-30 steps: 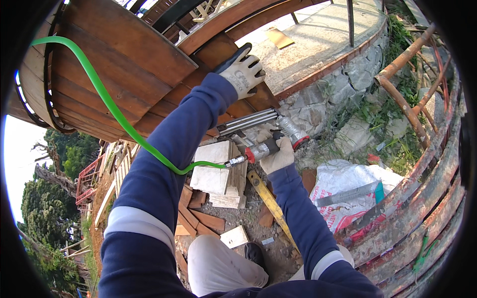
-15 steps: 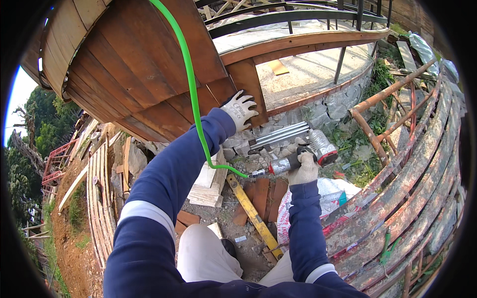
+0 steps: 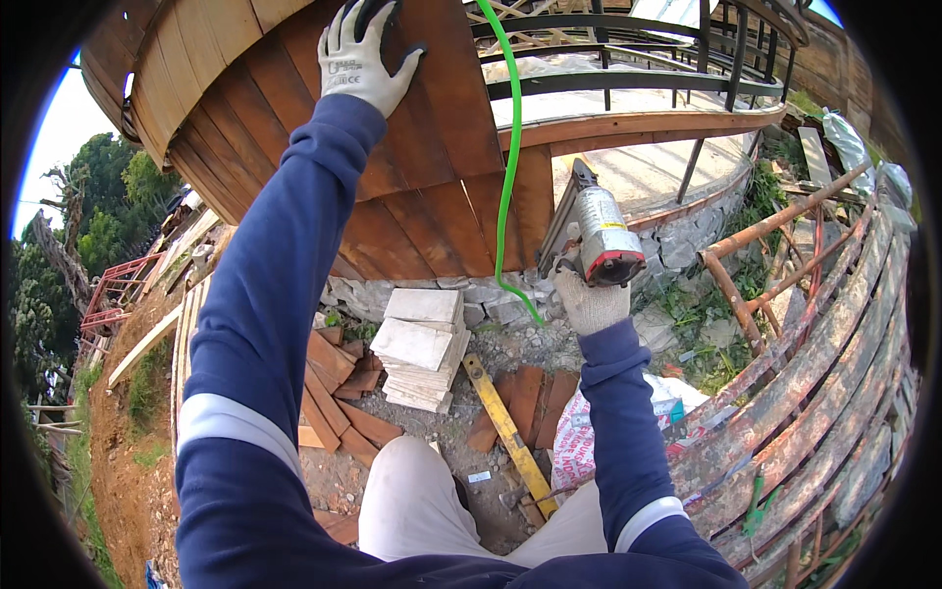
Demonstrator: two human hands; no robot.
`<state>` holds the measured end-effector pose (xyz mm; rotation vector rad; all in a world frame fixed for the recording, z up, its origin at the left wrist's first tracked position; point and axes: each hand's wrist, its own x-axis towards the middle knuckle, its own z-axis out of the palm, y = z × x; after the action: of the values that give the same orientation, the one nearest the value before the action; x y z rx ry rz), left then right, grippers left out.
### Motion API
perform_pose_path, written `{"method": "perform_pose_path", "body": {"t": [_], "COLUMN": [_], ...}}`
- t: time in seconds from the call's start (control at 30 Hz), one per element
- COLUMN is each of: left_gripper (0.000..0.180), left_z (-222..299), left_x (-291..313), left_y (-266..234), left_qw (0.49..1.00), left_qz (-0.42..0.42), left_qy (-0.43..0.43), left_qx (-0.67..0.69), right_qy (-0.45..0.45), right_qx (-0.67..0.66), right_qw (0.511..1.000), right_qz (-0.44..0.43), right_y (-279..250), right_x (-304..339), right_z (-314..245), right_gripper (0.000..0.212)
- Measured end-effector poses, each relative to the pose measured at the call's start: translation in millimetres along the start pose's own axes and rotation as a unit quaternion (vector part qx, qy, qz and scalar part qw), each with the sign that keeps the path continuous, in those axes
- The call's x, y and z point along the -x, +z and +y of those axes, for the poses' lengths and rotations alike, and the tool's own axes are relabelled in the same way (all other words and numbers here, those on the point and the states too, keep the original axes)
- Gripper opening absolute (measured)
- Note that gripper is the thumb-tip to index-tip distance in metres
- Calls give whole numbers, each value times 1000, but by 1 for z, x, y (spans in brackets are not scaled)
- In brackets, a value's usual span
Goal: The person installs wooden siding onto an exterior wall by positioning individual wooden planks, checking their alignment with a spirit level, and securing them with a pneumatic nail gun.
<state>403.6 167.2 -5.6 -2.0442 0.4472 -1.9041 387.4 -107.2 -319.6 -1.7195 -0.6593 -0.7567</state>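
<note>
My gloved left hand (image 3: 361, 61) is raised to the curved wall of brown wooden boards (image 3: 294, 108), its fingers spread against or just in front of the upper boards. My gloved right hand (image 3: 591, 302) is closed round the grip of a pneumatic nail gun (image 3: 604, 228), silver with a black and red cap. The gun's nose points up and away, just right of the end board (image 3: 534, 201); I cannot tell if it touches. A bright green air hose (image 3: 513, 147) hangs between my hands; its lower end passes behind the right hand's side.
A stack of pale shingles (image 3: 422, 339), loose brown boards (image 3: 339, 407) and a yellow spirit level (image 3: 508, 432) lie on the ground ahead. Weathered bamboo-like rails (image 3: 805, 412) curve along the right, beside a rusty pipe frame (image 3: 731, 280). Black railing (image 3: 628, 83) stands beyond.
My left hand has left the lower end board and moved up and left to the upper boards. My right hand has raised the nail gun and turned its nose upward. The hose has swung right.
</note>
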Motion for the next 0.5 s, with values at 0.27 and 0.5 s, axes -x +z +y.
{"method": "perform_pose_path", "body": {"t": [0.27,0.5], "left_gripper": [87,84], "left_z": [15,25], "left_x": [41,46], "left_y": [53,55], "left_qw": [984,986], "left_qz": [-119,-114], "left_qy": [-60,-75], "left_qx": [-121,-98], "right_qy": [135,-11], "right_qx": [-95,29], "right_qw": [985,998], "right_qz": [-48,-48], "right_y": [38,49], "right_x": [-34,-54], "right_z": [-35,-11], "right_gripper": [17,18]}}
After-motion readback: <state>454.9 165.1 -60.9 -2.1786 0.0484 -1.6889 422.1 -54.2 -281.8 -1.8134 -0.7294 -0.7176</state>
